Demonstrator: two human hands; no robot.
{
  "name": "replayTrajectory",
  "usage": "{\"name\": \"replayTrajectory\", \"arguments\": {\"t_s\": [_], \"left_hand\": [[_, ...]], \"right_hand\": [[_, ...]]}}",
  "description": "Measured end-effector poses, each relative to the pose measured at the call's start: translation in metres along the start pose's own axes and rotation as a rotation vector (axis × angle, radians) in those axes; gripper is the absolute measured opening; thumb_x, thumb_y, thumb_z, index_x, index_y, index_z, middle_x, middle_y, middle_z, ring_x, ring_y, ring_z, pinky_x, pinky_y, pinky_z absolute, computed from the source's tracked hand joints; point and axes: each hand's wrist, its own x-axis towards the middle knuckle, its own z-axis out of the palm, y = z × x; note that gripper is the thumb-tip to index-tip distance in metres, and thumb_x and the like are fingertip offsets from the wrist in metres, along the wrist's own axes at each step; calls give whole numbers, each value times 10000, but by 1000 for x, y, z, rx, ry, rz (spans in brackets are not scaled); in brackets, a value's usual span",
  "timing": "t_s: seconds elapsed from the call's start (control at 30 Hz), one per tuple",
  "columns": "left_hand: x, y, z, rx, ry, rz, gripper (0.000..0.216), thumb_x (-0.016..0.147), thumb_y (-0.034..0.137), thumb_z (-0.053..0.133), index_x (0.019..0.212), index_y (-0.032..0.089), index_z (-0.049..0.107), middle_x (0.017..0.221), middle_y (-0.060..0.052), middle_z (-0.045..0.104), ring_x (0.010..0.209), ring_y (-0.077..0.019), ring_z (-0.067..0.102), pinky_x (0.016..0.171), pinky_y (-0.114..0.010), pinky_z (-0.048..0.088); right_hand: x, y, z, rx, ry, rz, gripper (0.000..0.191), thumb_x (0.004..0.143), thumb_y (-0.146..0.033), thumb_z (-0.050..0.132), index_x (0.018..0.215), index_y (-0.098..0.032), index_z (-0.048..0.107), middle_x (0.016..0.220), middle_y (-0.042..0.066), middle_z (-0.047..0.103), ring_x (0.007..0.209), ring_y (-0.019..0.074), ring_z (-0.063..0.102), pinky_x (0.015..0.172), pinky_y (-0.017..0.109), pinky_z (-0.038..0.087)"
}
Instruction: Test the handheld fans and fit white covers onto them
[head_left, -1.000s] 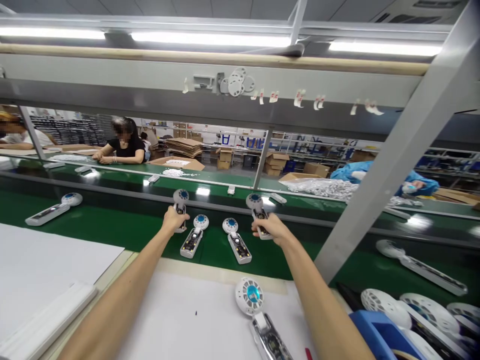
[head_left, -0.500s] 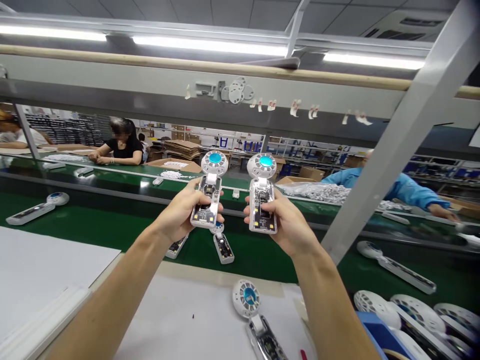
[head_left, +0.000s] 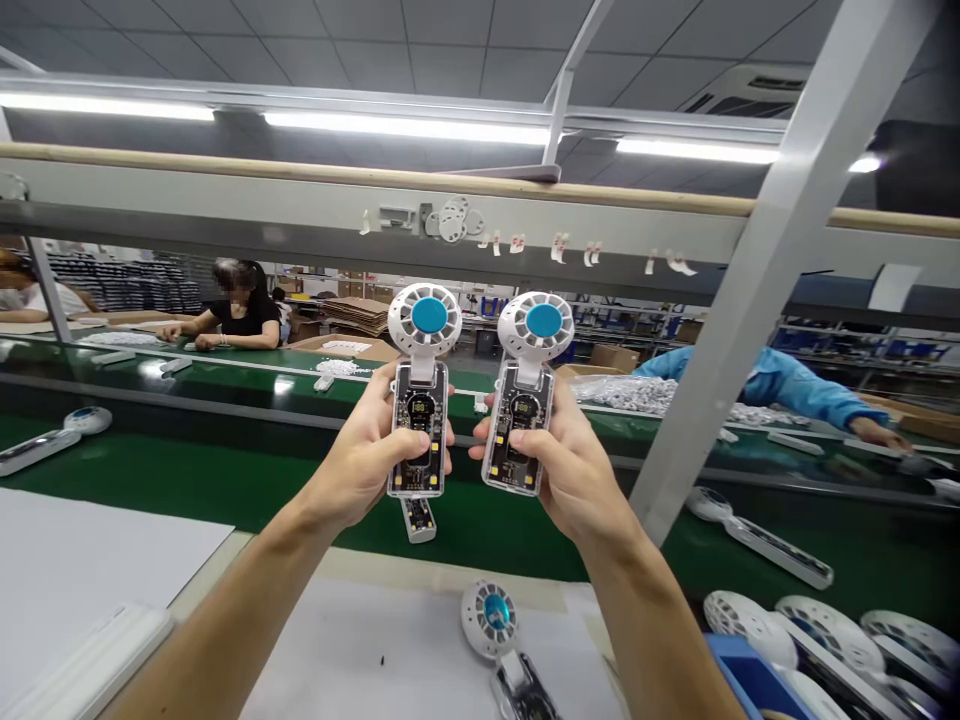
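Observation:
My left hand (head_left: 367, 450) is closed around a handheld fan (head_left: 420, 395), its thumb pressed on the dark circuit board under the clear front. A second handheld fan (head_left: 525, 400) of the same kind is gripped in my right hand (head_left: 566, 455), thumb likewise on its board. Both stand upright side by side, apart, with white round heads and blue centres. Small digits show on each board. Below them another fan (head_left: 420, 520) lies on the green belt, partly hidden by the left one. On the white work surface lies one more fan (head_left: 491, 620), cut off by the lower edge.
A green conveyor belt (head_left: 247, 480) crosses ahead, with fans at left and right. A slanted metal post (head_left: 739, 290) rises at right. Several fans (head_left: 817, 630) lie by a blue bin (head_left: 750, 675). Co-workers (head_left: 247, 310) sit across; a blue-sleeved arm (head_left: 817, 390) reaches at right.
Both fans have come closer and look larger and more upright, and digits now show on their boards. The view has tilted up slightly. The blue-sleeved arm stays stretched out.

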Motion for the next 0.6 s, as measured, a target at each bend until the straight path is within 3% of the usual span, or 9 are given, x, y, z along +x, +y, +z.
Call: {"name": "replayTrajectory", "arguments": {"t_s": [0.4, 0.6], "left_hand": [[2, -1, 3, 0, -1, 5, 729, 739, 210, 703, 1356, 216, 315, 866, -19, 662, 665, -191, 695, 596, -303, 565], [2, -5, 1, -18, -34, 9, 714, 762, 182, 689, 1346, 224, 280, 869, -14, 673, 640, -179, 695, 558, -282, 566]], "right_hand": [[-2, -2, 5, -22, 31, 2, 759, 746, -236, 671, 1423, -301, 334, 1170, 61, 626, 891, 222, 707, 607, 298, 610], [-1, -1, 9, 1, 40, -12, 777, 736, -214, 667, 1440, -283, 344, 1127, 59, 640, 926, 230, 701, 613, 295, 606]]}}
